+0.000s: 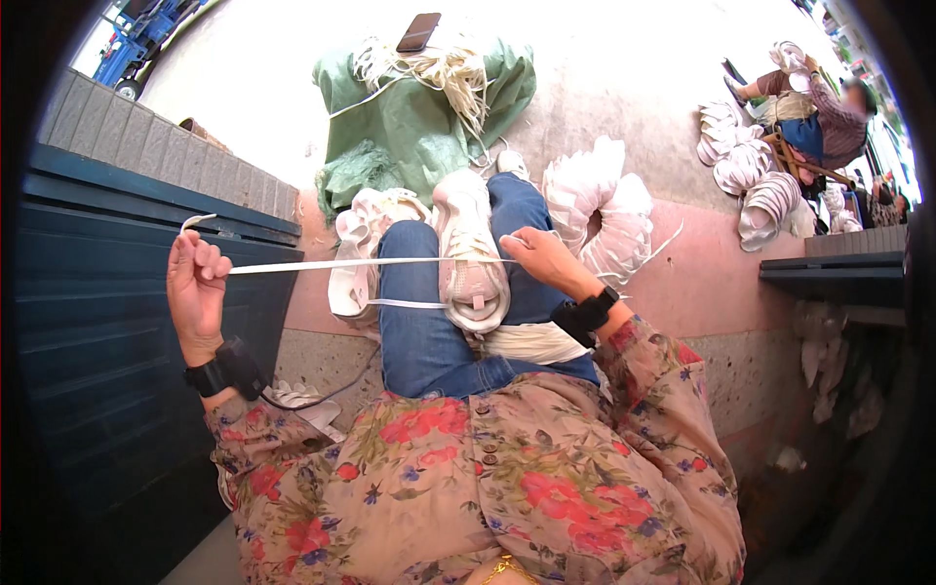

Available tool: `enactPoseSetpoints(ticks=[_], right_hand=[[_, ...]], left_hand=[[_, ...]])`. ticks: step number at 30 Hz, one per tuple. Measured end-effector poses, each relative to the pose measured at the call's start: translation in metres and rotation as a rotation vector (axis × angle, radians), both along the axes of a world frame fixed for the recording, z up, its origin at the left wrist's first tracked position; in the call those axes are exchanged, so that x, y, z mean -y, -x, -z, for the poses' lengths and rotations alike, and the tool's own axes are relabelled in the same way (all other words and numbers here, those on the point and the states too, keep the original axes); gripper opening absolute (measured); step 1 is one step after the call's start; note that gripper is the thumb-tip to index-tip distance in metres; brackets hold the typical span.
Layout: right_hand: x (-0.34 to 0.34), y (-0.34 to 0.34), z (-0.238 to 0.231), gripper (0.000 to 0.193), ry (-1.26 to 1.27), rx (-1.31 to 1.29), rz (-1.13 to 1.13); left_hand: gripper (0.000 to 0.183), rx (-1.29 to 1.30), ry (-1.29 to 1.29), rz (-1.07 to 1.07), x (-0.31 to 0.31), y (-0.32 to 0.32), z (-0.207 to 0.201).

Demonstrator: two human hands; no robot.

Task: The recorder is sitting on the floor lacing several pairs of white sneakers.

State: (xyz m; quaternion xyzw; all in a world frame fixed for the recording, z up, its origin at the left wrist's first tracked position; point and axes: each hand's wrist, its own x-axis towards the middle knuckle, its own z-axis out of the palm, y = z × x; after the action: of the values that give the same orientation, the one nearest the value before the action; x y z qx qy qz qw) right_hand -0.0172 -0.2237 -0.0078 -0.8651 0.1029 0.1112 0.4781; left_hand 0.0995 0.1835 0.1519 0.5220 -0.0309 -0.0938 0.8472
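Note:
A flat white shoelace (336,264) is stretched taut and nearly level across my lap. My left hand (198,268), out to the left near the dark blue panel, is closed round it, with the lace's tip sticking up above the fingers. At the right, my right hand (546,258) pinches the lace just above my knee. Under it lies a pale white-and-pink sneaker upper (473,253), resting between my thighs with its rounded end toward me. A second length of lace runs left from this upper. Beneath my right forearm, a bundle of cream laces (536,343) lies on my lap.
Ahead stands a green cloth-covered heap (390,122) bearing loose laces (444,73) and a phone (419,32). Stacked white shoe parts (609,210) lie right of my knees, others (353,255) at left. A dark blue panel (127,292) borders my left. Far right, another person (829,122) sits among similar stacks.

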Motion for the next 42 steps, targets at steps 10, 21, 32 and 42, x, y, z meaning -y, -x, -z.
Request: enactPoseSetpoints(ticks=[10, 21, 32, 42], right_hand=[[0.018, 0.028, -0.005, 0.020, 0.291, 0.286, 0.170], [-0.021, 0.039, 0.026, 0.013, 0.221, 0.434, -0.193], [-0.023, 0.019, 0.025, 0.011, 0.358, 0.314, -0.110], [-0.030, 0.015, 0.009, 0.008, 0.737, 0.457, -0.348]], left_hand=[[0.018, -0.081, -0.776, 0.465, 0.104, 0.032, 0.088], [0.009, 0.756, -1.191, 0.205, 0.181, 0.073, 0.163], [0.018, 0.393, -1.115, 0.319, 0.176, 0.081, 0.159], [0.011, 0.648, -1.461, 0.325, 0.185, 0.075, 0.148]])
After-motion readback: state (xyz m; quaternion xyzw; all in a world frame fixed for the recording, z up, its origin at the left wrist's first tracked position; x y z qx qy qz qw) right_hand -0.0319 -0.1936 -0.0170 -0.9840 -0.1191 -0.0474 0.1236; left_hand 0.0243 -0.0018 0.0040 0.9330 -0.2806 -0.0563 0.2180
